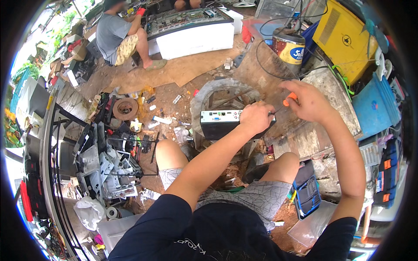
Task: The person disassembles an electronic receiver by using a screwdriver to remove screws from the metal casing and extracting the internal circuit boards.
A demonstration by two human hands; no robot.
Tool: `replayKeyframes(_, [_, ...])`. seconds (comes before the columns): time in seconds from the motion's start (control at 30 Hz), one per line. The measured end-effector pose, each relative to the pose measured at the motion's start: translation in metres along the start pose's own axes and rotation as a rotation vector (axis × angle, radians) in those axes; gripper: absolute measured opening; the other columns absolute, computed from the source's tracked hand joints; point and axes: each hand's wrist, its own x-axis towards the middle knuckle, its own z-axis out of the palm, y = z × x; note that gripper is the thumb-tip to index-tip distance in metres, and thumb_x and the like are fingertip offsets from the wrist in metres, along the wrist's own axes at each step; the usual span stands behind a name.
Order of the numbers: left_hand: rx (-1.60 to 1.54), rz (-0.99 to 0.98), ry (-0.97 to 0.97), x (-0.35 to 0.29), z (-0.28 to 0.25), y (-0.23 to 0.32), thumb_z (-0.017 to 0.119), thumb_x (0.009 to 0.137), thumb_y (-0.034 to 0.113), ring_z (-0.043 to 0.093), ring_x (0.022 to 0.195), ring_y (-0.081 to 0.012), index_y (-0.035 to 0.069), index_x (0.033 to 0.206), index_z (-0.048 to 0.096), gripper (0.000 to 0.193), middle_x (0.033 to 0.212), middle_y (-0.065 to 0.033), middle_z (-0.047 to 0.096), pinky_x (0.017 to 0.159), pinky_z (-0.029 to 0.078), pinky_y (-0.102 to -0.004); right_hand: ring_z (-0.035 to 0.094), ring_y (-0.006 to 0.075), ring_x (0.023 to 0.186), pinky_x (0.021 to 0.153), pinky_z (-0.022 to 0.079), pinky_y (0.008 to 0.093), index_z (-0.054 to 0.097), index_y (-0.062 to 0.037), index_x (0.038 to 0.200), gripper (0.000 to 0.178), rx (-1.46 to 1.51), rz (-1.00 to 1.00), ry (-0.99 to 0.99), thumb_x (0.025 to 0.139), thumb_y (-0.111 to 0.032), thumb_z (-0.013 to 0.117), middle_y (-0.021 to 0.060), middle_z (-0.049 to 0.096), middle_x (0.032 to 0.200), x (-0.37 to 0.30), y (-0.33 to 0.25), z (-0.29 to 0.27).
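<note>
A black electronics box [228, 128], with a pale rear panel [216, 116] full of ports facing up, stands in front of me on a round, worn support [201, 102]. My left hand [256, 118] is closed over the right part of that panel, gripping the box; its fingertips are partly hidden. To the right, my right hand [308, 102] wraps round the orange handle of a screwdriver [289, 99]. The dark shaft slants down to the left and reaches the panel's right end, close to the left fingers. Its tip is hard to make out.
A wooden board [333, 98] lies to the right, with a paint can [288, 48] behind it. Metal scrap [115, 174] is heaped on the left. A dark tool case [306, 191] sits by my right knee. Another person [114, 35] sits at the far left beside a large panel [187, 21].
</note>
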Motion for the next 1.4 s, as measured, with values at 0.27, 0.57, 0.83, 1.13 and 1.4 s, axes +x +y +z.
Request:
replayKeyframes(0.27, [0.049,0.032,-0.046,0.007,0.0,0.01,0.07,0.085,0.023,0.065,0.099,-0.0338,0.01,0.096,0.068,0.018,0.1,-0.0115,0.067,0.085,0.052,-0.0454,0.062,0.0383,0.093,0.079,0.051,0.0452,0.062,-0.0054,0.116,0.038,0.042,-0.079,0.083,0.078,-0.006,0.065,0.0159,0.061,0.101,-0.008,0.004,0.003])
replayKeyframes(0.57, [-0.045,0.093,0.024,0.012,0.021,-0.007,0.067,0.088,0.023,0.065,0.095,-0.0362,0.004,0.093,0.066,0.019,0.099,-0.0162,0.066,0.083,0.052,-0.046,0.061,0.032,0.081,0.069,0.05,0.0375,0.065,-0.003,0.112,0.032,0.122,0.077,0.18,0.08,0.003,0.064,0.0134,0.058,0.093,-0.054,0.014,-0.008])
replayKeyframes(0.83, [-0.174,-0.208,0.023,0.025,-0.004,0.004,0.056,0.098,0.04,0.061,0.109,-0.0442,-0.008,0.11,0.06,0.05,0.115,-0.0286,0.062,0.096,0.049,-0.0481,0.063,0.0277,0.081,0.07,0.051,0.0331,0.065,-0.0014,0.115,0.03,0.265,0.277,0.348,0.085,-0.002,0.065,0.0147,0.062,0.097,-0.086,0.024,0.013])
replayKeyframes(1.13, [0.448,0.064,-0.147,-0.065,-0.084,-0.086,0.078,0.07,0.059,0.052,0.13,-0.0345,0.009,0.132,0.059,0.082,0.138,-0.0156,0.057,0.112,0.035,-0.0537,0.067,0.0248,0.085,0.077,0.051,0.0311,0.067,0.003,0.108,0.02,0.332,0.327,0.386,0.089,-0.003,0.066,0.0155,0.068,0.097,-0.108,0.02,0.015])
replayKeyframes(1.4, [0.18,-0.11,0.074,-0.082,-0.078,-0.098,0.086,0.063,0.043,0.068,0.099,-0.0324,0.012,0.11,0.069,0.058,0.104,-0.0114,0.071,0.087,0.053,-0.0437,0.065,0.0328,0.085,0.074,0.052,0.0382,0.069,-0.005,0.103,0.022,0.303,-0.069,0.189,0.082,0.0,0.066,0.0125,0.067,0.096,-0.038,-0.04,0.006])
